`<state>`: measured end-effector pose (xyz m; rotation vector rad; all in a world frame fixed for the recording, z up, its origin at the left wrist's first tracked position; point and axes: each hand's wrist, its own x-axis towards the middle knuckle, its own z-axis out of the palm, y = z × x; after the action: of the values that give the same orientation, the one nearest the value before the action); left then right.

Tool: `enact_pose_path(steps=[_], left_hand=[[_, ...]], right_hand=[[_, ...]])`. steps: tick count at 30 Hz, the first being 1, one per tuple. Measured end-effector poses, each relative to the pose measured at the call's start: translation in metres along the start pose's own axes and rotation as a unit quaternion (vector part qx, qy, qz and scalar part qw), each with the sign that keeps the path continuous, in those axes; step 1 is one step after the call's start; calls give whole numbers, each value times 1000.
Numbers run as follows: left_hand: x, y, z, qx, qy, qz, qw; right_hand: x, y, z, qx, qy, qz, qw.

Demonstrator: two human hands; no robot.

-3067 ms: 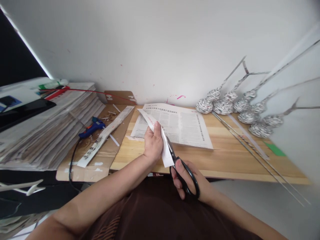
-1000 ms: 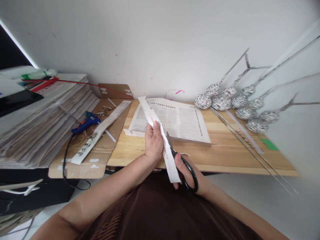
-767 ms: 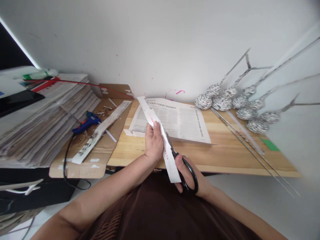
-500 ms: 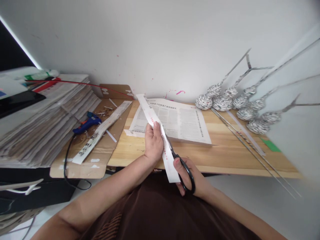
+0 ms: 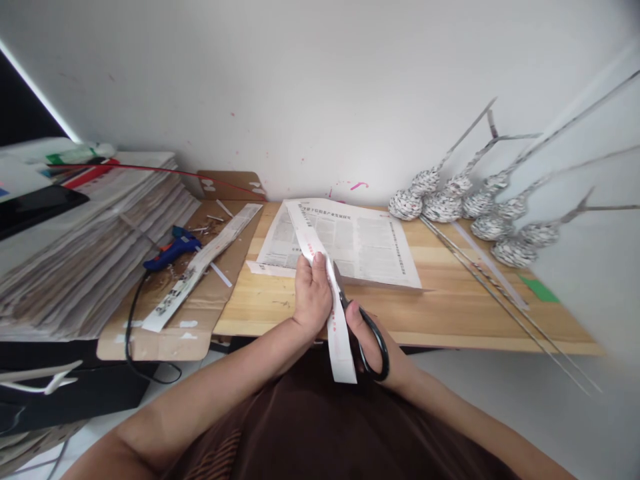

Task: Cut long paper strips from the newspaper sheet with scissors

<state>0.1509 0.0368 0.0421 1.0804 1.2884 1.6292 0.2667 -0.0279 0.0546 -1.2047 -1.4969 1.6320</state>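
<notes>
A long folded strip of newspaper is pinched in my left hand, which is closed with the thumb on top. The strip runs from above the printed sheet down toward my lap. My right hand is closed on black-handled scissors, their blades pointing up and away beside the strip's right edge. Behind both hands a newspaper sheet lies on the wooden table, its near edge folded.
At left stand a tall newspaper stack and cardboard bearing a blue glue gun and another paper strip. Woven paper gourds line the right wall, near thin rods and a green piece.
My left hand has moved slightly right and nearer with the strip. The strip's lower end now hangs lower and more upright, and the scissors point more steeply upward.
</notes>
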Motion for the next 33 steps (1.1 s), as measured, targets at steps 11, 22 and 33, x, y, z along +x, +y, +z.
enact_pose_path(steps=[11, 22, 33], left_hand=[[2, -10, -1, -4, 3, -1, 1000], [21, 13, -19, -208, -120, -122, 963], [44, 23, -10, -228, -27, -24, 973]], right_hand=[[2, 5, 8, 40, 11, 17, 999], [-6, 7, -19, 32, -37, 46, 998], [-10, 9, -19, 18, -69, 31, 997]])
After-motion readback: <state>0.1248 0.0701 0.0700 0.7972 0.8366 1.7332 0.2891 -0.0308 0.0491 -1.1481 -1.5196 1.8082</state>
